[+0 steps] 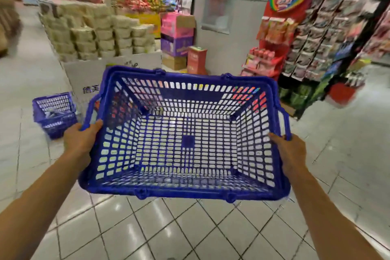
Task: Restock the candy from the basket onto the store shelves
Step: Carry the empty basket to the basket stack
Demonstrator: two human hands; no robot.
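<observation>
1. The floor is made of shiny pale tiles.
2. A big pile of tan packs sits far back on the left.
3. A tall rack of hanging bags stands on the right, and it looks blurry.
4. A red candy stand with a rainbow on top is just beside that rack.
5. The big blue basket is held up in the air in the middle. I see no candy in it.
6. A small blue basket sits on the floor to the left.
7. The left hand grips the big basket's left rim, with the thumb curled over the edge.
8. The right hand grips the right rim, fingers wrapped round it.
</observation>
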